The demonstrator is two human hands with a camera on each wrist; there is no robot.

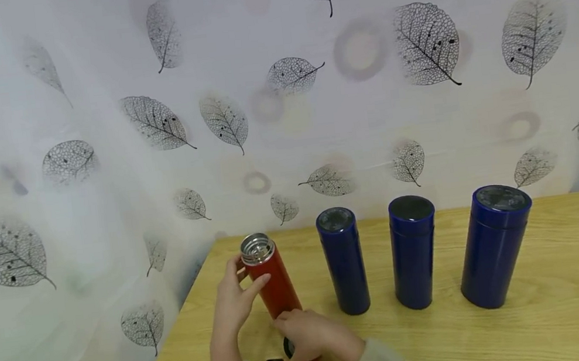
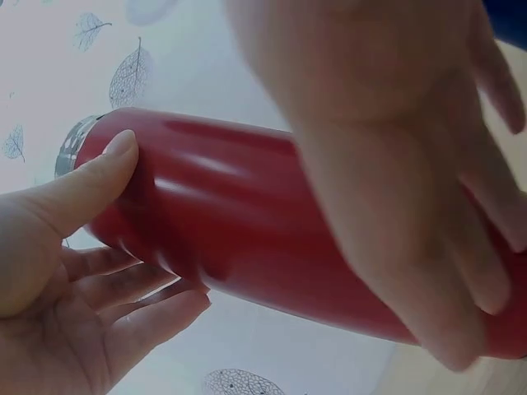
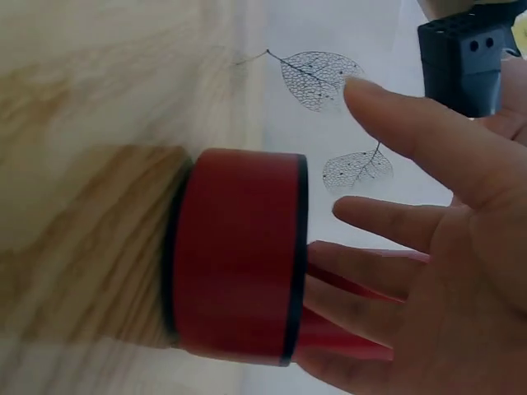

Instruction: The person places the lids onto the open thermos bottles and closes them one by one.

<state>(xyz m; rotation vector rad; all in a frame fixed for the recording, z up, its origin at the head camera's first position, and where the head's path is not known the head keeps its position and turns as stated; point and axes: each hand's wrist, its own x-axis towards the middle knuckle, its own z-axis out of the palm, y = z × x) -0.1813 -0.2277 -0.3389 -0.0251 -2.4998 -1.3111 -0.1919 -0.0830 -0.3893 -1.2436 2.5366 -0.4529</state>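
Note:
A red thermos bottle [image 1: 280, 284] stands lidless on the table, its bare steel mouth [image 1: 257, 248] facing up. My left hand [image 1: 232, 304] holds it near the top, thumb on one side and fingers round the other. In the left wrist view, my right hand [image 2: 387, 173] passes in front of the bottle's lower part. The right wrist view shows the red lid [image 3: 239, 255] with black rims resting on the wood in front of the bottle. Beside that lid, my right hand [image 3: 445, 239] has its fingers extended and thumb apart. In the head view it mostly covers the lid.
To the right, three dark blue thermos bottles stand in a row: a slim one [image 1: 345, 269], a middle one [image 1: 414, 261] and a wide one [image 1: 495, 253]. Behind the wooden table [image 1: 574, 315] hangs a pale sheet [image 1: 286, 145] printed with leaves.

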